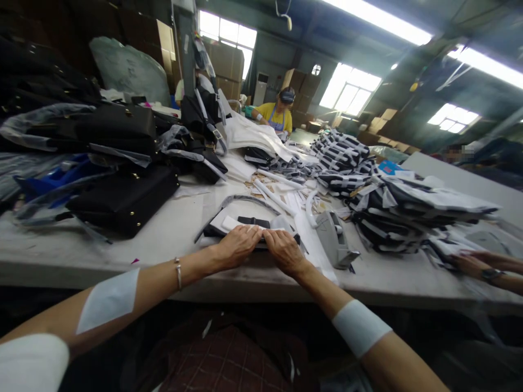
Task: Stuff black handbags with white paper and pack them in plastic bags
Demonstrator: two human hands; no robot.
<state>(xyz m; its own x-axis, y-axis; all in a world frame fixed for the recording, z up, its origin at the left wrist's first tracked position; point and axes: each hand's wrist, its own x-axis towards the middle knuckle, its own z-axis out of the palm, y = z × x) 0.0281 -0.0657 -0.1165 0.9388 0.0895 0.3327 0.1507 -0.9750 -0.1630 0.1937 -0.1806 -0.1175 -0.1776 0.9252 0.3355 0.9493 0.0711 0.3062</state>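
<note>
A black handbag [212,229] lies at the table's front edge, its wrapped handle [249,198] arching away from me. White wrapping paper [232,222] covers part of the bag, and a black strap piece [254,221] shows on top. My left hand [240,246] and my right hand [283,249] meet at the bag's near side. Both have curled fingers pressed together on the paper's near edge, thumbs hidden underneath. Just right of the bag stands a grey tape dispenser [333,239].
Finished black handbags [126,198] are piled at left. Paper-wrapped black bags [392,212] form stacks at right. White paper strips [278,196] lie behind the bag. A co-worker's hands [469,264] work at far right; a person in yellow [281,117] is across the table [98,256].
</note>
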